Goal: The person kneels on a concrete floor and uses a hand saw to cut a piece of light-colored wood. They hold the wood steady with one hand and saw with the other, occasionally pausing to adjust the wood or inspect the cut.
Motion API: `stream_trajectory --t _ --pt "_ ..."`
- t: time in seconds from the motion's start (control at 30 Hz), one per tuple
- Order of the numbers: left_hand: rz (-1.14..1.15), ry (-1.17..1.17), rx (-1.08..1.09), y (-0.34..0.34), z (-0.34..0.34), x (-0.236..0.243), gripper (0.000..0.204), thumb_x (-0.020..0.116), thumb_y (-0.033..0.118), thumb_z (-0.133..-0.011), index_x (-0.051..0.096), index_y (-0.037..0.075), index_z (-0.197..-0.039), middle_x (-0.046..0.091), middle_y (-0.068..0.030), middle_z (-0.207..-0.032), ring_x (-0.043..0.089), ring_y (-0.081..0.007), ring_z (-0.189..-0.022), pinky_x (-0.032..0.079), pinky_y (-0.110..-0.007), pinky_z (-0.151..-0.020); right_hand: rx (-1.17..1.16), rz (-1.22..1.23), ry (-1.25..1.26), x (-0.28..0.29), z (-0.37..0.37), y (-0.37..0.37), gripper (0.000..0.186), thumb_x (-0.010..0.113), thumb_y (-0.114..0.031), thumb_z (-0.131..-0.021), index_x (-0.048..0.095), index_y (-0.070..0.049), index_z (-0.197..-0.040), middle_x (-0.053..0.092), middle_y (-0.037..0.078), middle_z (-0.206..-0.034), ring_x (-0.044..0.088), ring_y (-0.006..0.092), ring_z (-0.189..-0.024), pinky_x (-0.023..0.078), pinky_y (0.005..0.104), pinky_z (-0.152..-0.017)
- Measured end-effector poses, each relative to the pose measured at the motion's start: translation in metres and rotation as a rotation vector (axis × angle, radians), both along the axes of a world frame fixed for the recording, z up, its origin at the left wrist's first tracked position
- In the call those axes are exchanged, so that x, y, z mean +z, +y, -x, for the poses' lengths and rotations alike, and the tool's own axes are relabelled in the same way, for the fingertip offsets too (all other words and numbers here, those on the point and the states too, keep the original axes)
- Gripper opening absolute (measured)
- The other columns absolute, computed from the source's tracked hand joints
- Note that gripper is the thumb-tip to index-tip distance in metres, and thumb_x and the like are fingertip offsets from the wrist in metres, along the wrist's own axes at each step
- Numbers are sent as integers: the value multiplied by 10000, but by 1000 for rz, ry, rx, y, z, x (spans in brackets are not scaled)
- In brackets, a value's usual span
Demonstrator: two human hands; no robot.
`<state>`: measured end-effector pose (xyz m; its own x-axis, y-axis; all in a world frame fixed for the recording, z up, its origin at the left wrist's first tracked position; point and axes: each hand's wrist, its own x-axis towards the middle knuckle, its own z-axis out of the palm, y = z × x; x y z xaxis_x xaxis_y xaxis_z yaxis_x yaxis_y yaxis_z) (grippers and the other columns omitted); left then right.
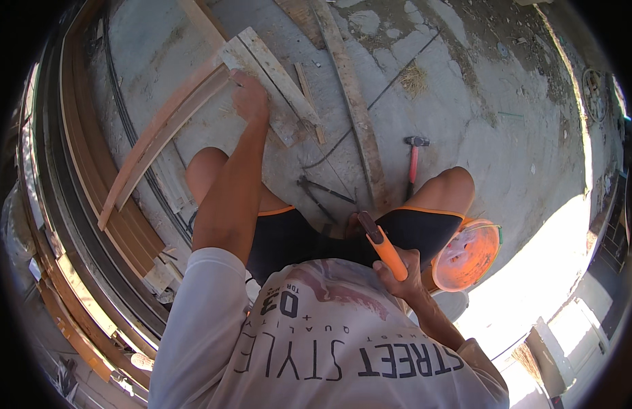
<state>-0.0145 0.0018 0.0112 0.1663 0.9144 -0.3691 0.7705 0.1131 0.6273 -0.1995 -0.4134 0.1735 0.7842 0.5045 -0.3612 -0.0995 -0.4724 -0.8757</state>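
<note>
My left hand (251, 95) is closed at the far end of a long reddish-brown wooden strip (155, 126), which looks bent and runs back toward the near left. That end meets a pair of pale, worn wooden boards (265, 68) with a dark gap between them, lying on the floor. Close to my body, my right hand (403, 273) is closed around a tool with an orange handle (391, 258) and a dark brown end (372, 228). The tool's kind cannot be made out from this angle.
A red-handled hammer (414, 160) lies beside my right knee. Behind that knee stands an orange bucket (471, 255). A long narrow plank (350, 95), a thin rod (404, 71) and dark metal pieces (322, 194) lie on the concrete floor. Long timbers (91, 150) line the left.
</note>
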Motion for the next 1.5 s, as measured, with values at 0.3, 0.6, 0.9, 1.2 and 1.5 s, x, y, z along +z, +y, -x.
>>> stream_trajectory --t 0.3,0.6,0.9,1.2,1.5 --pt "19 9 -88 -18 -3 11 974 199 681 -1068 670 -140 -1296 646 -385 -1321 577 -530 -1303 403 -558 -1134 -37 -91 117 -50 -68 96 278 747 -225 -923 679 31 -839 617 98 -626 635 149 -553 507 347 -561" --pt "-32 -157 -55 -6 2 -9 1064 229 736 -1042 642 -220 -1263 627 -421 -1319 576 -560 -1280 394 -554 -1155 -14 -23 111 21 7 -15 202 769 -181 -842 722 9 -896 642 113 -626 670 266 -546 552 368 -614" --pt "-20 -78 -39 4 -5 -21 1062 242 746 -1035 656 -208 -1254 639 -397 -1329 601 -530 -1275 430 -535 -1134 -25 -103 108 -36 -85 111 332 740 -289 -908 674 29 -840 629 158 -638 598 265 -527 521 410 -600" --pt "-66 -125 -39 4 6 -18 992 216 690 -1069 681 -166 -1253 668 -369 -1298 604 -536 -1255 431 -543 -1122 46 19 83 39 13 -28 354 773 -229 -816 732 19 -1065 672 133 -687 673 279 -565 571 360 -633" --pt "-47 -62 -96 -3 -3 -16 1006 187 690 -1072 666 -171 -1274 651 -383 -1317 585 -541 -1272 401 -545 -1141 -37 -101 148 -47 -84 114 294 757 -254 -886 679 26 -840 573 128 -604 526 252 -514 492 396 -585"
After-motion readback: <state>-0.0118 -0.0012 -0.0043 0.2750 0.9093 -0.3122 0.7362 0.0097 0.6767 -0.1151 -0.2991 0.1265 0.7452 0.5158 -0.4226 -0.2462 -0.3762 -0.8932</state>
